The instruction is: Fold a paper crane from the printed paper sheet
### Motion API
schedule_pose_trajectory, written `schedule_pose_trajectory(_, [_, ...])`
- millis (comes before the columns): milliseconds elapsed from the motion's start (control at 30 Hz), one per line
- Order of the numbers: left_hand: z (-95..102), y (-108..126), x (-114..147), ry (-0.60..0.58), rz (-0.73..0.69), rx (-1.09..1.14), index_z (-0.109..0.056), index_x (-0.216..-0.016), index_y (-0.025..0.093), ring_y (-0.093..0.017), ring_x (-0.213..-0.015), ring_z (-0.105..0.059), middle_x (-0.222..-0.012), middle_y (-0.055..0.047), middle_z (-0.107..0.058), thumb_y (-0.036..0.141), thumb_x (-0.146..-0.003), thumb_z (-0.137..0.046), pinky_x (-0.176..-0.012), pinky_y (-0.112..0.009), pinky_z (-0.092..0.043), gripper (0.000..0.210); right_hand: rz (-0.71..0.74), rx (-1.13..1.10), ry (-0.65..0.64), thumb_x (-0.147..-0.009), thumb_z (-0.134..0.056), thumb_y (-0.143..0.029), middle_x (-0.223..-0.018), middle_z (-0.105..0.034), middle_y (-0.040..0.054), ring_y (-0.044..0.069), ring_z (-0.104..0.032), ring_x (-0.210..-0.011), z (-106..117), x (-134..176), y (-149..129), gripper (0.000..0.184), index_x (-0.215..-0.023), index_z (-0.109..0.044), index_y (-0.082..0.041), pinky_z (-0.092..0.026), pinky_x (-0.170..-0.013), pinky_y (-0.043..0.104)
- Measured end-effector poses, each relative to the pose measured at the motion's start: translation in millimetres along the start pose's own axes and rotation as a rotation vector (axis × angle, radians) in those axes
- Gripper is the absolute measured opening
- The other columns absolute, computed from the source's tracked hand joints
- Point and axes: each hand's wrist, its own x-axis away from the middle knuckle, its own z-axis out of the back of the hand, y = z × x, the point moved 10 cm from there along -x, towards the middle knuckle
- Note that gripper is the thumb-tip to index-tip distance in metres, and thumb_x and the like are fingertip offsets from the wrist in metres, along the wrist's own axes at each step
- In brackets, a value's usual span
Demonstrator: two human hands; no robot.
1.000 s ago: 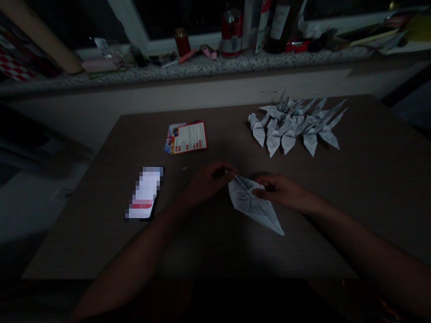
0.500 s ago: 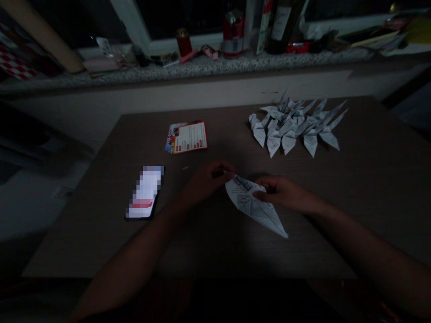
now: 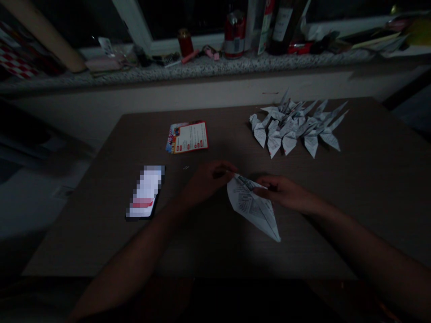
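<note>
A folded sheet of printed paper, shaped like a long diamond, is held above the table between my two hands. At its upper left corner my left hand pinches the tip between thumb and fingers. My right hand grips the upper right edge, thumb on top and fingers behind the sheet. The paper's lower point slants down toward me and to the right. Beyond my right hand sits a cluster of several folded paper cranes, made from similar printed paper.
A lit phone lies left of my left forearm on the brown table. Behind it rests a small stack of printed cards. Along the back, a stone windowsill carries a red can, a jar and a bottle.
The paper's lower point has swung slightly left and toward me, and its upper fold shows at a different angle. Both hands stay nearly in place.
</note>
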Motion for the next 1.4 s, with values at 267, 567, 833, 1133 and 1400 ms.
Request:
schedule_pose_trajectory(267, [-3.3,-2.3,1.2,-0.029,0.028,0.002,-0.074,-0.112,0.02,-0.02,-0.096,-0.072,-0.106,-0.005,-0.076,0.035,-0.095,-0.068,-0.085,-0.032,-0.057,0.023,-0.005,-0.017,0.038,-0.093,-0.063,-0.059,-0.085,-0.07,0.0044,0.018,-0.062,-0.073,2.9,0.9,0.3,0.041,-0.096,-0.072,-0.02,-0.05,-0.066,0.031])
schedule_pose_trajectory(567, [-0.1,-3.1,-0.7,-0.002,0.035,0.002,-0.076,-0.105,0.02,-0.021,-0.095,-0.072,-0.104,-0.005,-0.077,0.036,-0.094,-0.068,-0.087,-0.034,-0.056,0.021,-0.001,-0.011,-0.011,-0.092,-0.066,-0.055,-0.076,-0.064,0.001,0.015,-0.057,-0.065,-1.7,2.3,-0.9,0.036,-0.093,-0.071,-0.02,-0.046,-0.059,0.028])
schedule_pose_trajectory(833, [-1.7,-4.5,-0.3,0.011,0.029,-0.008,-0.076,-0.105,0.021,-0.021,-0.097,-0.072,-0.105,-0.005,-0.077,0.036,-0.094,-0.067,-0.088,-0.034,-0.056,0.021,-0.004,0.02,0.008,-0.092,-0.066,-0.054,-0.08,-0.068,0.0032,0.018,-0.061,-0.07,-0.2,2.1,-0.5,0.035,-0.093,-0.072,-0.02,-0.05,-0.062,0.03])
schedule_pose_trajectory(1133, [-1.2,-2.1,-0.4,0.02,0.048,0.003,-0.078,-0.101,0.021,-0.022,-0.094,-0.073,-0.102,-0.004,-0.078,0.042,-0.092,-0.07,-0.086,-0.033,-0.056,0.024,0.009,0.024,0.02,-0.092,-0.066,-0.055,-0.077,-0.067,0.0021,0.017,-0.06,-0.067,1.7,3.4,-4.8,0.036,-0.092,-0.071,-0.02,-0.048,-0.059,0.029])
schedule_pose_trajectory(1400, [1.7,-7.7,0.4,0.036,0.083,0.009,-0.08,-0.103,0.022,-0.022,-0.094,-0.073,-0.102,-0.004,-0.08,0.04,-0.091,-0.071,-0.086,-0.033,-0.057,0.023,0.01,0.032,0.019,-0.092,-0.065,-0.053,-0.079,-0.067,0.0023,0.017,-0.06,-0.069,1.8,4.6,-6.3,0.033,-0.091,-0.071,-0.021,-0.048,-0.061,0.03])
